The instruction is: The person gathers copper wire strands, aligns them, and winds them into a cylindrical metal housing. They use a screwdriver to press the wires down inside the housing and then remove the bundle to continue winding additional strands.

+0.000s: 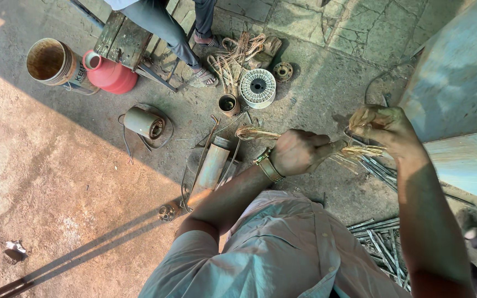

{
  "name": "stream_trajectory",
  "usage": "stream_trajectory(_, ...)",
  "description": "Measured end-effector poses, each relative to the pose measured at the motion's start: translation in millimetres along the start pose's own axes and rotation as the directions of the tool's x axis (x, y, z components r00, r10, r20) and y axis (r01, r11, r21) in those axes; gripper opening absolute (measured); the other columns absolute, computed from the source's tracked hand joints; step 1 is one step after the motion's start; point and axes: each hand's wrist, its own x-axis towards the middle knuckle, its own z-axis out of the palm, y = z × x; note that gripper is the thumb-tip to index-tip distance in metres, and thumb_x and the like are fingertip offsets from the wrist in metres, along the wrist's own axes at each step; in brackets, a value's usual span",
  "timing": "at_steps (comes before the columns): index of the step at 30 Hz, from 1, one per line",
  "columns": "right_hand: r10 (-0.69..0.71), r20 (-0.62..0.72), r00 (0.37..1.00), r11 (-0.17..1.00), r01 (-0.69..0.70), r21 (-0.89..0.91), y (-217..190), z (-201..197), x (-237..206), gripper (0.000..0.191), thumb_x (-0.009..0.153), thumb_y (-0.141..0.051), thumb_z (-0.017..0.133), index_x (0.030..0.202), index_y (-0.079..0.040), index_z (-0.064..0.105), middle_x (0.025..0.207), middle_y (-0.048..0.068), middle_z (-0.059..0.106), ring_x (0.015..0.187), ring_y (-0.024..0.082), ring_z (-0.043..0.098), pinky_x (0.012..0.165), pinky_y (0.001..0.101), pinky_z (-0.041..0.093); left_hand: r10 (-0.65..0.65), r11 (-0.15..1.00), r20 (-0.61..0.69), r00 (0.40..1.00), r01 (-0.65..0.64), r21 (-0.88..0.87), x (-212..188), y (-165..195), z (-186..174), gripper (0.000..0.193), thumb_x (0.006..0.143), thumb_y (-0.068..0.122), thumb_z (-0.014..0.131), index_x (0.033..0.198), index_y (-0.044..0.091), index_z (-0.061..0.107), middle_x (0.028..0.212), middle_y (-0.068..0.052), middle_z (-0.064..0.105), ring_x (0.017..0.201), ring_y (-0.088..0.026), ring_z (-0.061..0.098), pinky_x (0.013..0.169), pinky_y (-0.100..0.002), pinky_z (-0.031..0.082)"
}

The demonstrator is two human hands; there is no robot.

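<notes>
My left hand (299, 152), with a watch on its wrist, is closed around a bundle of thin copper-coloured wire (255, 132) whose loop sticks out to the left of the fist. My right hand (385, 128) grips the other end of the same wire strands (360, 150), which stretch between the two fists. Both hands are held above the ground in front of my light shirt.
On the ground lie a metal cylinder (212, 165), a motor part (143, 122), a round wound stator (258, 88), a small cup (228, 104), tangled wire (233, 58), thin metal strips (379, 237), a red jug (111, 74) and a bucket (51, 62). Another person's legs (178, 33) stand by a wooden bench (122, 38). A pale slab (459, 83) is at right.
</notes>
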Motion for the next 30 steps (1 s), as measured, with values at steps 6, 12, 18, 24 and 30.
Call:
stream_trajectory(6, -0.029, -0.011, 1.000, 0.993, 0.030, 0.112, 22.0, -3.9, -14.3, 0.012, 0.088, 0.004, 0.076, 0.097, -0.003, 0.072, 0.103, 0.009, 0.072, 0.095, 0.015, 0.070, 0.082, 0.0303, 0.058, -0.110, 0.993, -0.085, 0.990, 0.105, -0.056, 1.8, 0.6, 7.9, 0.030, 0.098, 0.019, 0.069, 0.128, 0.011, 0.069, 0.091, 0.001, 0.074, 0.055, -0.012, 0.060, 0.046, -0.033, 0.044)
stream_trajectory(12, -0.061, -0.155, 0.986, 0.969, 0.021, -0.246, 5.4, 17.7, -38.2, 0.020, 0.093, 0.001, 0.076, 0.112, 0.000, 0.069, 0.103, 0.006, 0.071, 0.098, 0.011, 0.065, 0.085, 0.0253, 0.054, -0.222, 0.967, -0.095, 0.970, 0.206, -0.152, 2.7, 1.0, 1.9, 0.045, 0.089, 0.019, 0.069, 0.134, 0.016, 0.065, 0.095, -0.002, 0.074, 0.064, -0.022, 0.066, 0.052, -0.037, 0.049)
stream_trajectory(18, -0.224, -0.291, 0.930, 0.819, 0.018, -0.573, -7.3, 64.8, -48.3, 0.019, 0.091, -0.004, 0.080, 0.107, -0.003, 0.070, 0.104, 0.006, 0.072, 0.096, 0.015, 0.070, 0.086, 0.0290, 0.056, -0.351, 0.931, -0.079, 0.933, 0.338, -0.140, 11.0, 0.4, 5.9, 0.040, 0.095, 0.018, 0.069, 0.135, 0.018, 0.066, 0.091, -0.002, 0.072, 0.070, -0.024, 0.069, 0.058, -0.039, 0.053)
stream_trajectory(24, -0.545, -0.100, 0.832, 0.364, 0.128, -0.923, -25.4, 97.0, -46.9, 0.011, 0.094, -0.012, 0.082, 0.094, -0.007, 0.072, 0.101, 0.007, 0.073, 0.096, 0.022, 0.068, 0.097, 0.0389, 0.043, -0.379, 0.921, -0.069, 0.923, 0.369, -0.121, 19.3, 1.7, 6.1, 0.038, 0.093, 0.019, 0.069, 0.131, 0.017, 0.067, 0.091, -0.002, 0.074, 0.068, -0.023, 0.070, 0.055, -0.038, 0.053)
stream_trajectory(30, -0.526, 0.092, 0.846, 0.094, 0.166, -0.982, -43.1, 81.7, -45.6, 0.006, 0.089, -0.003, 0.076, 0.088, -0.009, 0.075, 0.097, 0.006, 0.074, 0.095, 0.021, 0.069, 0.098, 0.0413, 0.042, -0.290, 0.952, 0.001, 0.957, 0.288, -0.099, 28.7, 8.5, 11.4, 0.038, 0.094, 0.018, 0.067, 0.132, 0.016, 0.069, 0.088, -0.003, 0.074, 0.061, -0.021, 0.068, 0.050, -0.037, 0.051)
